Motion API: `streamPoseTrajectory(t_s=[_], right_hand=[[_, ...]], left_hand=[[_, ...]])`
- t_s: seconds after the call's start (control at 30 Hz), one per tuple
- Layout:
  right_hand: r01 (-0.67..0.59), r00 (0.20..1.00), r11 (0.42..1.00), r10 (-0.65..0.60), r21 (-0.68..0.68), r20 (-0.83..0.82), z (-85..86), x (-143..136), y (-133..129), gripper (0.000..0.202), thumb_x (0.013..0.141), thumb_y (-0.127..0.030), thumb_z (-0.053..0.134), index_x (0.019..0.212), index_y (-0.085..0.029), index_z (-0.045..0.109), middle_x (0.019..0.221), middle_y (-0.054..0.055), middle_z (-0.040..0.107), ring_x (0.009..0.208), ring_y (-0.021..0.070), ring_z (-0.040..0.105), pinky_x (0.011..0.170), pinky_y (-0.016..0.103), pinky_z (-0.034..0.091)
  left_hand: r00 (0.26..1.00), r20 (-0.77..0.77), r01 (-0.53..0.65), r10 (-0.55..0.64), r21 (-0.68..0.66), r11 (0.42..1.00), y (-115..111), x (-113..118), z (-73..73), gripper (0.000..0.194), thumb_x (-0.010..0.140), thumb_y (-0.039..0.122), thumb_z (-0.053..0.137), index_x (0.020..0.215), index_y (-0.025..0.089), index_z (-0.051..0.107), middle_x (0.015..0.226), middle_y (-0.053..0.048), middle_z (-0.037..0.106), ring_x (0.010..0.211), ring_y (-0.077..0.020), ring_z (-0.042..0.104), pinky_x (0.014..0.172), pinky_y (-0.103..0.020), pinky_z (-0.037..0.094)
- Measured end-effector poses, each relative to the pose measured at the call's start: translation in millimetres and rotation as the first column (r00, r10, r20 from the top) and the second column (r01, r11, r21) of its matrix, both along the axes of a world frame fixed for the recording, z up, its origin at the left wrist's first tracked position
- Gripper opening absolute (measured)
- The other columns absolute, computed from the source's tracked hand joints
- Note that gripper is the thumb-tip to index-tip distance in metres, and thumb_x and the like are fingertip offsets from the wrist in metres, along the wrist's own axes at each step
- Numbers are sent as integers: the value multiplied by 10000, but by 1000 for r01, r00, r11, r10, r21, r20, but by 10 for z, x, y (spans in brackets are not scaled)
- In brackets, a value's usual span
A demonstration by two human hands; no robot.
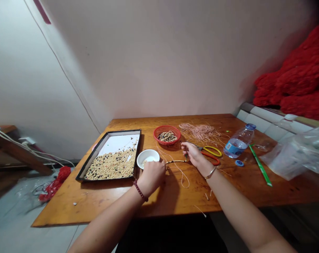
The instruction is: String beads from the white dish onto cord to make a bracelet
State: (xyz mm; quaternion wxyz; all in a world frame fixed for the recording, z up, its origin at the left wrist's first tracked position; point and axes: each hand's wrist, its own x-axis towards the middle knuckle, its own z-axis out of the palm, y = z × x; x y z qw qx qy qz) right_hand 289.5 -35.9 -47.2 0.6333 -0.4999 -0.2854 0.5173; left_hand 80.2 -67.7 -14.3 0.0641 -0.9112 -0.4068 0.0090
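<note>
A short string of pale and dark beads stretches between my two hands, just above the table. My left hand is closed, its fingertips pinching the left end of the strand beside a small white bowl with a few beads inside. At the other end, my right hand is closed with curled fingers around the strand's cord; a small green bit shows below them. The exact grip of the right fingertips is hard to make out. Loose pink thread loops on the table between the hands.
Left stands a black-edged tray of loose beads. A red basket of beaded strands and a pink cord heap lie behind. Scissors, a water bottle, its cap and a green strip sit right.
</note>
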Motion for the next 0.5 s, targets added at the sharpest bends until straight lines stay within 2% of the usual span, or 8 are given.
streamPoseTrajectory(t_s=[0.1, 0.3, 0.4, 0.5], right_hand=[[5, 1000, 1000, -5, 0, 7, 5, 6, 8, 176, 606, -300, 664, 617, -196, 522, 558, -36, 538, 423, 67, 406, 422, 231, 313], [0, 1000, 1000, 0, -8, 15, 0, 11, 7, 157, 612, -296, 651, 619, -194, 531, 567, -36, 539, 428, 65, 404, 427, 234, 305], [-6, 1000, 1000, 6, -15, 21, -1, 7, 0, 157, 624, -292, 654, 618, -195, 531, 568, -34, 540, 435, 67, 410, 440, 238, 312], [-2, 999, 1000, 3, -28, 35, -3, 9, -2, 148, 637, -289, 649, 621, -195, 535, 568, -33, 541, 433, 67, 405, 442, 242, 307]], left_hand=[[998, -62, -6, 6, -4, 1000, -222, 39, -61, 402, 857, 47, 418, 1242, 20, 532, 650, -140, 636, 605, -237, 645, 539, -293, 423], [986, -150, 58, -67, -60, 996, -437, 143, -87, 498, 860, 11, 387, 1357, -10, 409, 670, -148, 644, 600, -221, 653, 477, -265, 391], [981, -114, 149, -157, -78, 986, -485, 187, -115, 533, 869, 43, 388, 1397, -9, 336, 644, -133, 638, 575, -216, 647, 462, -262, 377], [942, -43, 326, -332, -112, 939, -505, 223, -168, 509, 898, 119, 391, 1403, 85, 349, 633, -101, 640, 554, -209, 644, 478, -259, 394]])
